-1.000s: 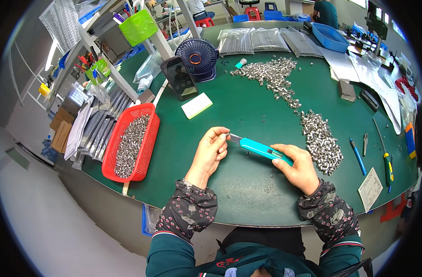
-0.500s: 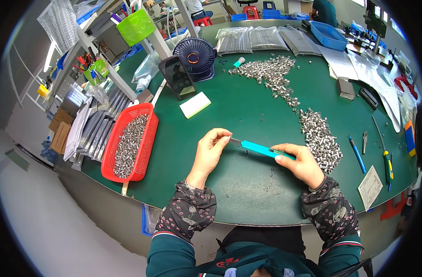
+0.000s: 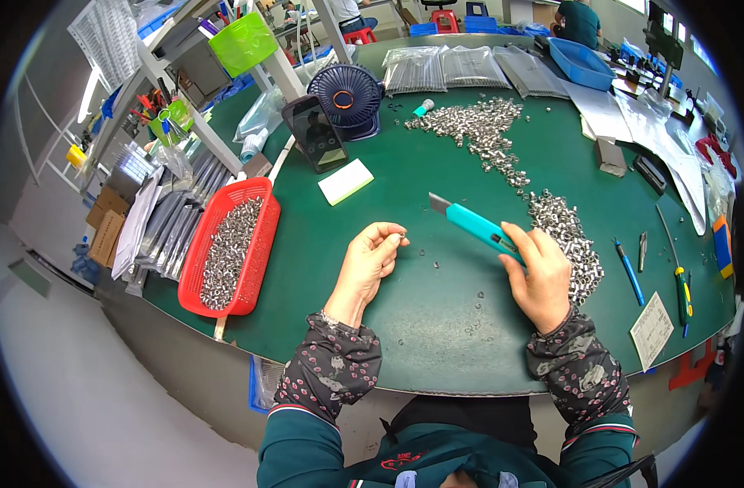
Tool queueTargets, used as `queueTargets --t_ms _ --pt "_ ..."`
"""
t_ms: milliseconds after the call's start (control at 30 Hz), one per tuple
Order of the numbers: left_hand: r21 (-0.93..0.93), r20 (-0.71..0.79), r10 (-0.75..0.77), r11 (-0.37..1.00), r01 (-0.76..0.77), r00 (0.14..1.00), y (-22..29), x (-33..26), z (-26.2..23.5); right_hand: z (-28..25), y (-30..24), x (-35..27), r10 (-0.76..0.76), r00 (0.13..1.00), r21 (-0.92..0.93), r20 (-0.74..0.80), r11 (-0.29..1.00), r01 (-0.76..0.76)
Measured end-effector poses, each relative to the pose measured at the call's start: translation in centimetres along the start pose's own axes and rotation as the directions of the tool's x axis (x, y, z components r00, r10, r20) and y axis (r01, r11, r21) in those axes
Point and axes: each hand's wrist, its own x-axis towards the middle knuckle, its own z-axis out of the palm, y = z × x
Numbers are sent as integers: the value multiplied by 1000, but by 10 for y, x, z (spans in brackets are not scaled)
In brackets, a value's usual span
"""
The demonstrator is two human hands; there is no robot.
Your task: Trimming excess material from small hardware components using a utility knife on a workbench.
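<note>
Right hand (image 3: 541,276) grips a teal knife (image 3: 475,227); its long axis slants, blade up-left, away from the left hand (image 3: 370,259). Left fingers (image 3: 392,234) pinch a small metal part (image 3: 402,237) above the desk (image 3: 437,342).

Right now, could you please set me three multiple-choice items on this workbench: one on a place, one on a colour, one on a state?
1. Where is the red basket of small metal parts?
A. to the left of the left hand
B. beside the blue tray
C. behind the fan

2. What colour is the utility knife body?
A. yellow
B. teal
C. black

3. How is the knife now?
A. lying on the table
B. held in the right hand, blade out
C. held in both hands

Answers: 1 A, it sits at the table's left edge; 2 B, the handle is teal; 3 B, only the right hand grips it, blade tip pointing up-left.
</note>
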Motion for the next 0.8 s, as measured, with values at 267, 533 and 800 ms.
queueTargets --t_ms 267,533,800 --pt "-54 11 4 999 -4 1000 0 -2 -2 -3 -2 3 16 1000 -26 -24 1000 -17" --pt "-375 41 -115 919 122 992 6 -5 18 -13 22 9 192 938 272 -290 956 -111" --pt "752 338 -46 613 -241 940 0 -12 127 -32 44 21 642 650 776 -406 618 -126"
